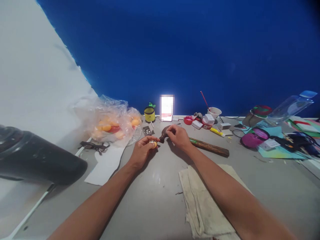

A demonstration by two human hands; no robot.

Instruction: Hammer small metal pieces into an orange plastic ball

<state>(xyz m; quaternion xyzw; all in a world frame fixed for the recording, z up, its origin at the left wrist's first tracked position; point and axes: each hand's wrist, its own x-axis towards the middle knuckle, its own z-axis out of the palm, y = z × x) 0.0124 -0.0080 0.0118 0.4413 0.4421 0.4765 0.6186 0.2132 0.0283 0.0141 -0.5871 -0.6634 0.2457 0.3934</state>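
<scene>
My left hand (142, 151) is closed around a small orange ball (153, 143) with shiny silvery bits on its upper side. To its right, my right hand (180, 136) has thumb and fingers pinched together at the dark head of a hammer (163, 134). Whether the fingertips grip the head or some tiny piece in front of it is hidden. The hammer's wooden handle (211, 147) stretches out to the right behind my wrist. Just beyond my left hand lies a small dark tray (147, 130) with silvery bits.
A plastic bag of orange balls (112, 125) and folded glasses (93, 146) are at left, near a large black cylinder (37, 156). A cloth (202, 203) lies under my right forearm. Behind stand a yellow pot (149, 114), a bright screen (167, 107) and a white cup (215, 112).
</scene>
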